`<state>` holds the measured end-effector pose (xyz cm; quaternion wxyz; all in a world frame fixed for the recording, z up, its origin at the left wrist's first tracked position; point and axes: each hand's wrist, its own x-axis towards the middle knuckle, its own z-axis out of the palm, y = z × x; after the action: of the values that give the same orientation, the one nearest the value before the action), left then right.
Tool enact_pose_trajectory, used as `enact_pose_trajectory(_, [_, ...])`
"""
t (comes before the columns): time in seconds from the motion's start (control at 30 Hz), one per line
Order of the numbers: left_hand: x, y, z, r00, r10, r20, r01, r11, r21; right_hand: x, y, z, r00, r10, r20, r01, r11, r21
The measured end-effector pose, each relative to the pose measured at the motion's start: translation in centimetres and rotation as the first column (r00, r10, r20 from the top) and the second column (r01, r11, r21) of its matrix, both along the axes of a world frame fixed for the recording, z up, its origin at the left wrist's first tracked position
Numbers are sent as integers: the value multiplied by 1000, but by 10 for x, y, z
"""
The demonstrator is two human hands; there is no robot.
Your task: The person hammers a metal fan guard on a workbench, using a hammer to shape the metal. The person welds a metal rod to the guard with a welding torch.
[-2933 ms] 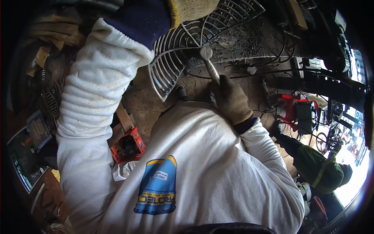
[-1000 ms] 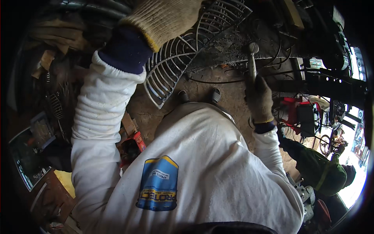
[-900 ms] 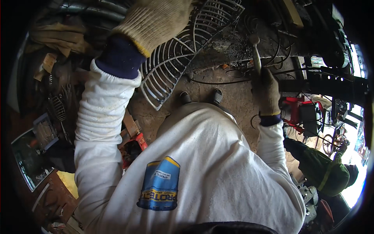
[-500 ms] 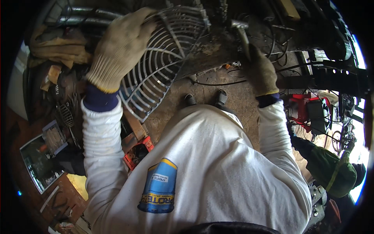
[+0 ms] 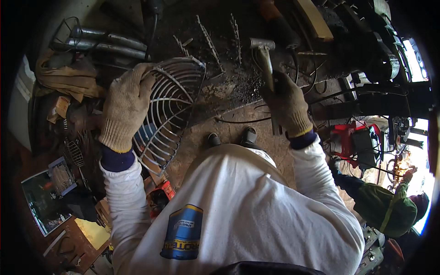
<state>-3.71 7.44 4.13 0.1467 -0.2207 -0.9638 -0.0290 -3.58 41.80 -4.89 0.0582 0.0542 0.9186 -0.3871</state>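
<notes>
Presently, in your two gloved hands:

Item: left hand (image 5: 126, 103), in a beige knitted glove with a yellow hem; grip grasping the upper left edge of the grille.
Item: fan-shaped metal grille (image 5: 170, 99), ribs curved and crossed by longer bars; its upper end lies over the bench (image 5: 217, 94), its lower end projects past the front edge, above the floor (image 5: 197, 149). Whether it touches the bench cannot be told.
Item: right hand (image 5: 288, 101), in a matching glove; grip clenched around the handle of the hammer.
Item: hammer (image 5: 266, 64), head upward and away from you, handle end showing below your palm; well apart from the grille.

On the bench, beyond your hands: knobbly metal rods (image 5: 210, 41); dark crumbs of debris, near the hammer; a squared wooden bar (image 5: 314, 20), to the right.

To your left: two metal tubes (image 5: 107, 43), side by side; a brown cloth (image 5: 68, 75), just below them.

Lower down: a red crate (image 5: 166, 189), beside your left sleeve; your two shoes (image 5: 213, 139), on the floor.

At far right: a red chair-like object (image 5: 341, 137); a co-worker (image 5: 385, 208) in a green top.
</notes>
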Motion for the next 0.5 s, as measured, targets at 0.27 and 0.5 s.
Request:
enact_pose_trajectory(0.27, [-2, -5, 1, 999, -18, 28, 25, 965, -261, -85, 3, -34, 989, 145, 39, -150, 970, 192])
enact_pose_trajectory(0.5, [7, -10, 3, 999, -7, -48, -10, 936, -353, -132, 85, -26, 881, -99, -463, 271, 907, 322])
